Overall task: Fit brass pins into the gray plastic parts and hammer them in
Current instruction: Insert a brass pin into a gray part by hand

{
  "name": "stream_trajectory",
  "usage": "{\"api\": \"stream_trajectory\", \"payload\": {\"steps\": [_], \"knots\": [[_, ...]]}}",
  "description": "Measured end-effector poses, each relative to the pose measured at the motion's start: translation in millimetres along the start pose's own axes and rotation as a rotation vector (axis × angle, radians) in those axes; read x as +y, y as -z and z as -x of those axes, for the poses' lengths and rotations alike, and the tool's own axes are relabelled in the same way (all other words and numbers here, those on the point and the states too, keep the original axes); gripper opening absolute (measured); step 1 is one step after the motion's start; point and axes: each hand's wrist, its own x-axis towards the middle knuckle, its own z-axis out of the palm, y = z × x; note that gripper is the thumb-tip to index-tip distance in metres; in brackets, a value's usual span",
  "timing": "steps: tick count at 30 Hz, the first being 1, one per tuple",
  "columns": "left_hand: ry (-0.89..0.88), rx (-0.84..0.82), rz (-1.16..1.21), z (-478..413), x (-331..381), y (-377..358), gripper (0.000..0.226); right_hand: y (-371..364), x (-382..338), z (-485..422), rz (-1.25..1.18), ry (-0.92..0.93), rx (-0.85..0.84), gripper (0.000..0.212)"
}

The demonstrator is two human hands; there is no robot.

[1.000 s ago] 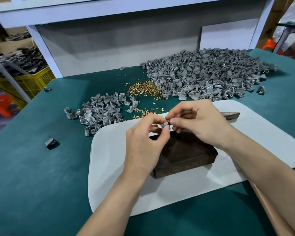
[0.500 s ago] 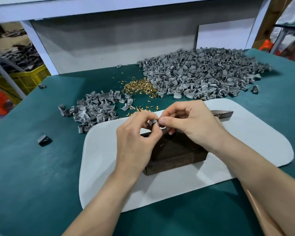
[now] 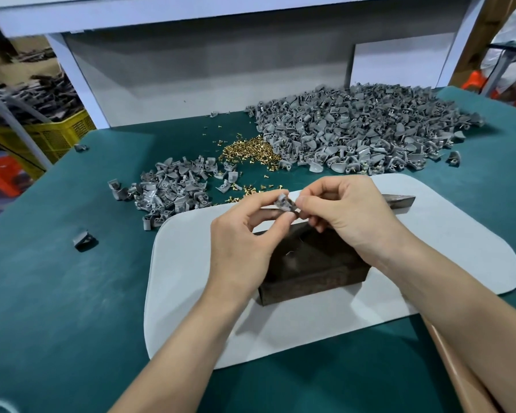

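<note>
Two hands: we see both raised just above the dark metal block [image 3: 313, 263], meeting over its far left corner.
Left hand [image 3: 244, 242]: fingers curled, thumb and forefinger pinching one gray plastic part [image 3: 285, 202] from the left side and from below.
Right hand [image 3: 349, 216]: fingers curled, thumb and fingertips closed on the right end of the same part; we cannot tell whether a pin sits between them.
Gray plastic part: held in the air between the two hands, above the block and not touching it.
Dark metal block: lies on a white mat [image 3: 191, 293] with rounded corners, which lies on the green tabletop [image 3: 57, 293].
Brass pins [image 3: 252, 152]: a loose heap well beyond the block, with a thinner scatter between the heap and the mat's far edge.
Small heap of gray parts [image 3: 173, 189]: beyond the block and to its left, touching the mat's far left corner.
Large heap of gray parts [image 3: 364, 129]: beyond the block and to its right, its left edge just beside the pins.
Dark wedge-tipped tool [image 3: 399, 201]: on the mat, right of the block, partly hidden behind the right hand; we cannot tell what kind.
Stray gray part [image 3: 83, 238]: alone on the tabletop, well left of the block.
Yellow crate [image 3: 60, 135]: off the tabletop, far left of the block.
</note>
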Motion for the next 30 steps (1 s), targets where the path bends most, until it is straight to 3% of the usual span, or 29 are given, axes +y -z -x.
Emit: {"api": "stream_trajectory", "payload": {"steps": [5,11,30], "knots": [[0.048,-0.012,0.130,-1.7,1.7,0.8,0.042,0.8,-0.8,-0.2,0.040,0.022,-0.023,0.019],[0.090,0.005,0.217,-2.9,4.0,0.2,0.024,-0.5,-0.5,1.4,0.027,0.045,-0.021,0.018],[0.089,-0.047,0.360,-3.7,1.6,1.4,0.019,-1.6,-0.5,2.7,-0.008,0.089,0.026,0.018]]}}
